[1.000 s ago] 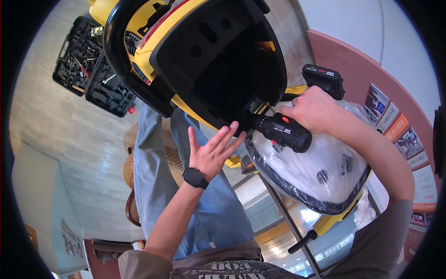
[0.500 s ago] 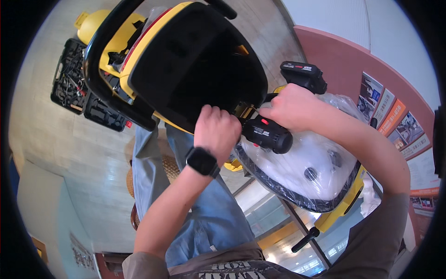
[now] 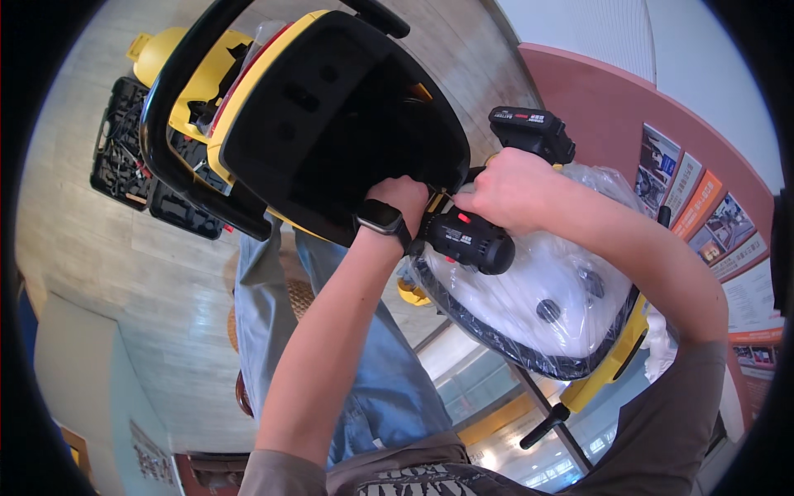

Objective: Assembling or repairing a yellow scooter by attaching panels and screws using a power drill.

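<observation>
My right hand (image 3: 513, 192) is wrapped round the handle of a black cordless drill (image 3: 475, 242). The drill's battery sticks out beyond the hand, and its front end points left toward a large glossy black panel (image 3: 347, 124) with a yellow edge. Beside that front end, my left hand (image 3: 401, 198), with a black watch on its wrist, is closed at the panel's lower edge. Its fingertips are turned away, so whatever they grip is hidden. Under the drill lies a white padded seat (image 3: 538, 306) in clear plastic wrap.
A curved black bar (image 3: 157, 132) runs along the panel's left side. On the floor at the far left are an opened black tool case (image 3: 124, 149) and a yellow machine part (image 3: 165, 66). A pink board with posters (image 3: 595, 99) stands at the right.
My left hand has moved slightly up and right, closer in against the panel edge and the drill's front. The right hand keeps its hold, the drill shifting only a little.
</observation>
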{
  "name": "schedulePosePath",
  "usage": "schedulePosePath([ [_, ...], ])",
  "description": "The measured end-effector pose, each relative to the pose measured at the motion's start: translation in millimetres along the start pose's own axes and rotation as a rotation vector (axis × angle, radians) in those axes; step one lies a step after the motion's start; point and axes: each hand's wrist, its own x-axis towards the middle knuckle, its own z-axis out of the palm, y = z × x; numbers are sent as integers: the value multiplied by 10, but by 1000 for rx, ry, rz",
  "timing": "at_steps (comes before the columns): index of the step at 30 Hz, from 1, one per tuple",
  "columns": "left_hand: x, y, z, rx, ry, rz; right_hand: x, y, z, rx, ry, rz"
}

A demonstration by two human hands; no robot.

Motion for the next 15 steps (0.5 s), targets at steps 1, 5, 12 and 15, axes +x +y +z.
schedulePosePath([
  [1,5,-6,7,-13,14,-19,3,2,2,-2,0,-2],
  [5,68,12,-4,-30,-8,-30,-26,-5,25,9,-1,-1],
  [12,84,20,-24,32,-36,-67,-85,27,-44,2,44,-15],
  [15,86,27,-12,78,-33,-14,-157,27,-127,17,7,43],
])
